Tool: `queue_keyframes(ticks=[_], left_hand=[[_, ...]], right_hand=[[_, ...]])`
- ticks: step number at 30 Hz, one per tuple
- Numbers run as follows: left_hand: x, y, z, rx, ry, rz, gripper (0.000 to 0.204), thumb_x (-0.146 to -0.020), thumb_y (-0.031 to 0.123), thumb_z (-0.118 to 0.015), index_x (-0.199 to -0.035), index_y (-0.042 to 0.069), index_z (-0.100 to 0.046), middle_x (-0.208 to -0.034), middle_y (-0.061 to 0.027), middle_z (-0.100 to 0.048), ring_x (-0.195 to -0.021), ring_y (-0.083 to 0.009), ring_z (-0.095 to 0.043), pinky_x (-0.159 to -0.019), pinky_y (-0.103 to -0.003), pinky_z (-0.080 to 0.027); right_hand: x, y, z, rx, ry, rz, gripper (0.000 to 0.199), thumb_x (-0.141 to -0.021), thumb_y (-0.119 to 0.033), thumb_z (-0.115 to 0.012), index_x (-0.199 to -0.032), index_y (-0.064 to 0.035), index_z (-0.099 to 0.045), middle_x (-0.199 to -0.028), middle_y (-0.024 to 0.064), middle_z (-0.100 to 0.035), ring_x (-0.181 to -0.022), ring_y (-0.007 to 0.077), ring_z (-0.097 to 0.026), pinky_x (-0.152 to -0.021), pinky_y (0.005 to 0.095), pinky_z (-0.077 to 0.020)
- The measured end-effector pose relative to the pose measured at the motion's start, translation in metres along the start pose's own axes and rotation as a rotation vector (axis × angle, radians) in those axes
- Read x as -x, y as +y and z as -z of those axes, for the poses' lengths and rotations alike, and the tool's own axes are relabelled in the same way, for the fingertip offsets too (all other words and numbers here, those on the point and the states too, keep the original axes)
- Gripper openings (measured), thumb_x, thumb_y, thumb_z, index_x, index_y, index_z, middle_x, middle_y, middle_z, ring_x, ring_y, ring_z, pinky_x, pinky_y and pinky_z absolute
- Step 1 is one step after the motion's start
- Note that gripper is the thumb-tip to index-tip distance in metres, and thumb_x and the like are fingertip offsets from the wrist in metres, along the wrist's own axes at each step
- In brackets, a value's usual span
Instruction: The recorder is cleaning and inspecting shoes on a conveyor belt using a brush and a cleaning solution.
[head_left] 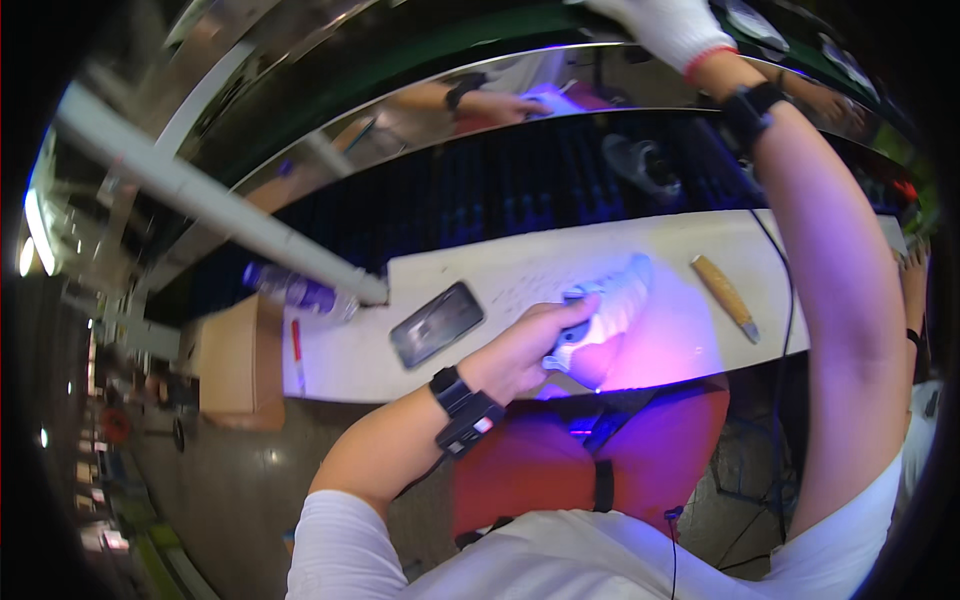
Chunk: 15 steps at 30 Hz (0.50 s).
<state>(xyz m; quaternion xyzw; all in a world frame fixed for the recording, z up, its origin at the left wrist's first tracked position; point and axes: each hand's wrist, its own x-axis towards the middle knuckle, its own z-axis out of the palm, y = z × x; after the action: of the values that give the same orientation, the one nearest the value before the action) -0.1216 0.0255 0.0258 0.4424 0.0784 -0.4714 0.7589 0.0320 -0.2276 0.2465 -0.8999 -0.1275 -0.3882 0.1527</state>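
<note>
My left hand (545,345) is closed around a pale shoe (625,305) just above the near edge of the white work board, its toe pointing away from me. Violet light falls on the shoe and on the board beside it. My right hand (665,30), in a white knit glove with a red cuff edge, is stretched far forward to the top of the view. Its fingertips run out of the picture, so whatever it touches is hidden. A wooden-handled knife (725,295) lies on the board to the right of the shoe.
On the white board (540,255) lie a phone (437,323), a red pen (297,342) and a purple-labelled bottle (300,290). A cardboard box (235,365) stands left. Beyond the board, a dark slatted surface (480,190) carries a shoe-shaped item (640,165). A white post (210,200) slants across.
</note>
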Motion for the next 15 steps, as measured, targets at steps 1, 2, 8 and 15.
queue_keyframes(ticks=[1,2,8,15], left_hand=[[0.007,-0.004,0.004,-0.103,0.013,0.018,0.048,-0.109,0.034,-0.066,-0.137,-0.004,-0.060,-0.125,-0.0119,-0.072,-0.112,-0.0201,-0.072,-0.096,-0.035,-0.060],[0.014,-0.007,0.008,-0.261,0.084,-0.018,0.046,-0.108,0.031,-0.067,-0.138,-0.003,-0.060,-0.123,-0.0129,-0.073,-0.112,-0.0192,-0.072,-0.095,-0.035,-0.060],[0.008,-0.025,0.036,-1.552,0.464,-1.190,0.038,-0.099,0.024,-0.073,-0.129,0.001,-0.067,-0.120,-0.0170,-0.074,-0.103,-0.0409,-0.071,-0.095,-0.051,-0.057],[-0.045,-0.011,-0.031,-1.777,0.269,-0.769,0.044,-0.104,0.041,-0.061,-0.115,-0.001,-0.066,-0.097,-0.0219,-0.076,-0.092,-0.0428,-0.072,-0.083,-0.054,-0.057]], right_hand=[[0.010,-0.008,0.003,-0.104,0.041,0.071,0.039,-0.097,-0.042,-0.071,-0.108,-0.0054,-0.079,-0.107,0.0208,-0.077,-0.100,0.0380,-0.074,-0.090,0.0468,-0.0577],[0.025,-0.015,0.010,-0.200,0.084,0.140,0.041,-0.097,-0.041,-0.071,-0.109,-0.0027,-0.078,-0.110,0.0225,-0.076,-0.101,0.0390,-0.073,-0.091,0.0467,-0.0574],[0.172,-0.069,0.091,-0.491,-0.068,0.044,0.045,-0.110,-0.035,-0.060,-0.127,0.0053,-0.070,-0.129,0.0198,-0.074,-0.114,0.0259,-0.070,-0.103,0.0371,-0.0515],[0.277,-0.065,0.140,-0.369,-0.187,-0.364,0.018,-0.108,-0.016,-0.062,-0.111,0.0017,-0.066,-0.095,0.0047,-0.066,-0.084,0.0126,-0.059,-0.078,0.0295,-0.0475]])
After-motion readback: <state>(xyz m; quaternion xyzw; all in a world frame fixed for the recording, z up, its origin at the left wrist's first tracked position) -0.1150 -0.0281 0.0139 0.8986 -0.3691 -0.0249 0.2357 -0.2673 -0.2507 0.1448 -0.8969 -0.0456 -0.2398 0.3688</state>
